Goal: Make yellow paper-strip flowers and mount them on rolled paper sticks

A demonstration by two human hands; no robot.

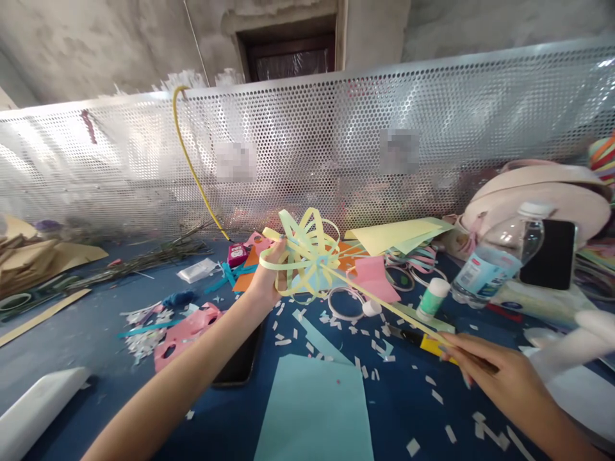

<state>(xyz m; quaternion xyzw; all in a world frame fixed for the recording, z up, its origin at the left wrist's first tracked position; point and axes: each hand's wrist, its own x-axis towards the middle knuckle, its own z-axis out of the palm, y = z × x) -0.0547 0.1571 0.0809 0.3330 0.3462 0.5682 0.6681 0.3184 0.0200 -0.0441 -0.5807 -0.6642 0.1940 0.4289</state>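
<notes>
A ball-like flower of looped pale yellow paper strips (312, 221) is held up above the table, with my left hand (269, 275) closed on its left side. From its middle a long thin yellow strip (384, 302) runs down to the right. My right hand (494, 368) pinches that strip's far end between thumb and fingers. Just under those fingertips lies a yellow-handled cutter (432, 346). A light blue paper sheet (314, 410) rests below, between my arms. The fingers of my left hand are partly hidden by the loops.
A glue stick (434, 298), a water bottle (490, 272) and an upright phone (548, 256) stand at the right. Pink paper with cut holes (185, 336) and a dark phone (237, 358) lie left. White scraps are scattered about. A perforated metal panel (298, 160) closes off the back.
</notes>
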